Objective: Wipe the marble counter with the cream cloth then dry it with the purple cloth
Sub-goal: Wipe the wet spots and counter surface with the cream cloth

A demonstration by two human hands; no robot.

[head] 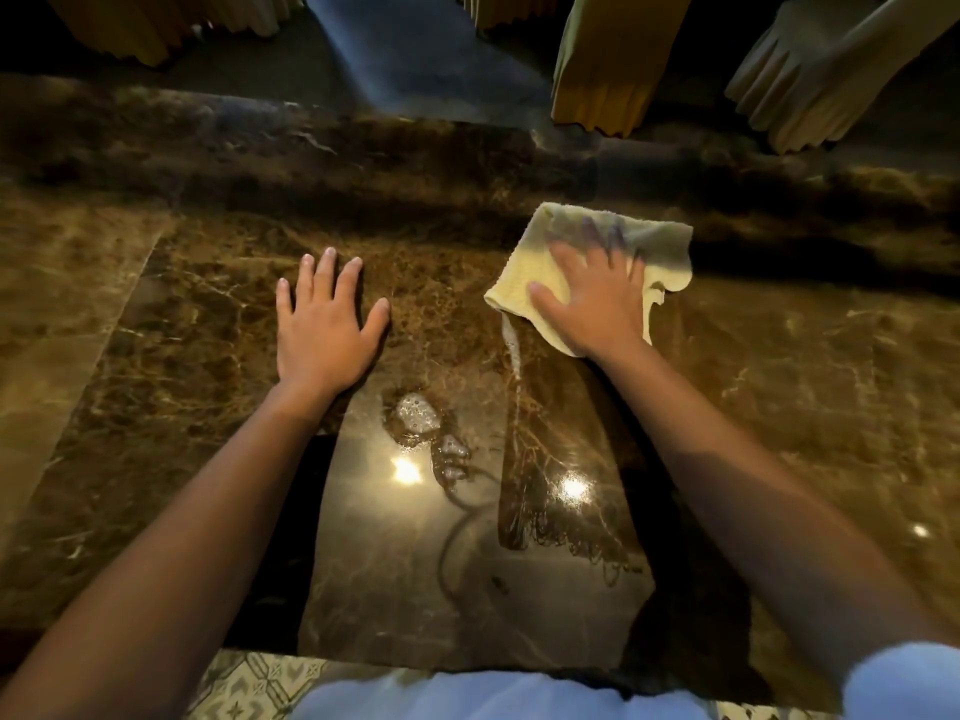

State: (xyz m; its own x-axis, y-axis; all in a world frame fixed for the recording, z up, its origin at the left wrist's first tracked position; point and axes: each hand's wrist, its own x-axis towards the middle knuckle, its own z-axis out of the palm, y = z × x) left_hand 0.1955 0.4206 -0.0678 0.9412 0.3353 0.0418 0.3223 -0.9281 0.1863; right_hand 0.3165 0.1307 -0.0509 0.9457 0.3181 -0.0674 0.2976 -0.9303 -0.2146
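Fig.: head view, wiping stage. R hand (592, 298) lies flat, fingers spread, pressing the cream cloth (660, 246) onto the counter (779, 366) at the far right of the working area; fingertips are blurred, so the hand is prob. mid-stroke. No pinch on the cloth: palm pressure only. L hand (324, 317) is open, palm down on bare marble, well apart from the R hand and touching no cloth; it looks like a brace.

Cloth is crumpled into a rough square, one corner trailing toward the wearer. A wet streak (514, 350) runs from that corner down to a broader smear (550, 501) nearer the wearer. A foamy puddle (415, 410) sits between the two forearms, w/ a thin curved wet line below it. Purple cloth: not in view. Yellow drapes (608, 59) hang beyond the far edge.

Judged stage: early-to-mid wipe; puddle and streaks not yet cleared, drying not begun.

Risks from here:
- Cloth bunching or slipping from under the palm, since nothing grips it; a fast stroke would leave the hand sliding on bare wet marble.
- Puddle pushed about rather than absorbed if the cloth is already soaked, giving more streaks.
- L palm slipping if the wet area spreads under it, as the surface looks polished.
- A long stroke away from the wearer could push liquid over the far edge toward the drapes.
- Lamp glare (406, 470) may hide leftover wet patches, so drying could miss spots.
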